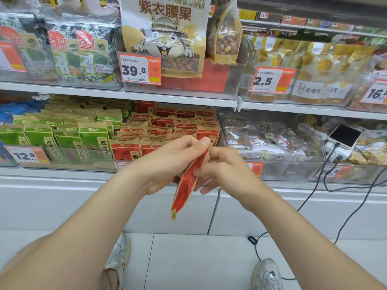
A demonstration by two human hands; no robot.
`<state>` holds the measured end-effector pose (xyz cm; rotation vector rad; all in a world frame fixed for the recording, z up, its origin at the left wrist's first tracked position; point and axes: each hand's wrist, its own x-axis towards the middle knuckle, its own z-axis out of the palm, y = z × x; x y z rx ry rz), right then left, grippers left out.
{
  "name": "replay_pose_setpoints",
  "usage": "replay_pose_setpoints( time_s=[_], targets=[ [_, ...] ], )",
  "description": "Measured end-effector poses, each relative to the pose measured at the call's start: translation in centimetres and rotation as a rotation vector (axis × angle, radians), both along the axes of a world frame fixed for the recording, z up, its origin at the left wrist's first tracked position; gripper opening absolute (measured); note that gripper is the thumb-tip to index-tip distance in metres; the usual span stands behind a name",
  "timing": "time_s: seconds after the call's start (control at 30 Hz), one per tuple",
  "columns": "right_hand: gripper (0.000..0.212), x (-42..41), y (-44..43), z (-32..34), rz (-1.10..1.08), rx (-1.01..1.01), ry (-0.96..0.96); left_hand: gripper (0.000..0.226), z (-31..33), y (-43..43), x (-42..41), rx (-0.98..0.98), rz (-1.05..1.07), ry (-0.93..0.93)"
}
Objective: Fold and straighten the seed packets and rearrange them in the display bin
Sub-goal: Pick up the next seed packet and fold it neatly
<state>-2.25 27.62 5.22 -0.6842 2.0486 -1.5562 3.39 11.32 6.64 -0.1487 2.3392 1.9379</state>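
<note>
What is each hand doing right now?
Left hand: holds the red packet by its upper part.
Right hand: pinches the same packet near its top.

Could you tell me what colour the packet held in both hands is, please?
The packet is red with tan paper edges, in the head view.

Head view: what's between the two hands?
One red seed packet, edge-on in the head view. The left hand and right hand both pinch its upper part; its lower end hangs free.

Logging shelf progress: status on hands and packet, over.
Left hand and right hand both pinch one red seed packet, edge-on. Rows of red packets fill the bin behind. Nothing between packet and bin.
</note>
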Motion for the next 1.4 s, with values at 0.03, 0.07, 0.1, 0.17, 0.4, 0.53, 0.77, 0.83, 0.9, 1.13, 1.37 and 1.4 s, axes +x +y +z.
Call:
replay_pose_setpoints(
  time_s=[0.03,0.07,0.1,0.17,0.4,0.53,0.77,0.83,0.9,1.13,1.37,1.4],
  targets=[
    [0.012,-0.1,0.0,0.0,-0.012,-0.006,-0.006,0.052,-0.1,0.0,0.0,0.007,-0.010,0.007],
    [0.021,-0.2,0.0,0.0,-0.032,-0.016,-0.013,0.054,-0.2,-0.1,0.0,0.009,-0.014,0.013],
    [0.028,-0.4,-0.1,-0.1,-0.056,-0.027,-0.014,0.053,-0.2,-0.1,0.0,0.011,-0.014,0.019],
    [0.038,-0.5,-0.2,-0.2,-0.084,-0.035,0.010,0.044,-0.4,0.0,-0.1,0.033,0.001,0.023],
    [0.036,-0.3,-0.5,-0.6,-0.015,-0.016,0.098,0.039,-0.4,0.2,-0.6,0.107,0.081,-0.011],
    [0.025,-0.3,-0.2,-0.6,-0.039,0.003,0.153,0.040,-0.4,0.3,-0.8,0.128,0.137,-0.007],
    [0.015,-0.5,0.1,-0.6,-0.092,-0.048,0.097,0.047,-0.8,-0.5,-1.1,0.092,0.217,-0.015],
    [0.016,-0.5,0.1,-0.5,-0.159,-0.095,0.069,0.046,-0.8,-0.8,-1.0,0.096,0.181,-0.025],
    [0.019,-0.5,0.2,-0.3,-0.209,-0.122,0.043,0.042,-0.9,-0.9,-1.0,0.111,0.164,-0.018],
    [0.016,-0.6,0.7,0.3,-0.156,-0.129,-0.077,0.026,-0.5,-0.7,-0.7,0.139,0.149,0.008],
    [0.006,-0.7,0.8,-0.1,-0.176,-0.125,-0.053,0.030,-0.8,-0.7,-1.0,0.114,0.184,0.010],
    [0.005,-0.8,0.9,-0.1,-0.161,-0.108,-0.050,0.034,-0.8,-0.8,-1.1,0.107,0.212,0.011]
  ],
)
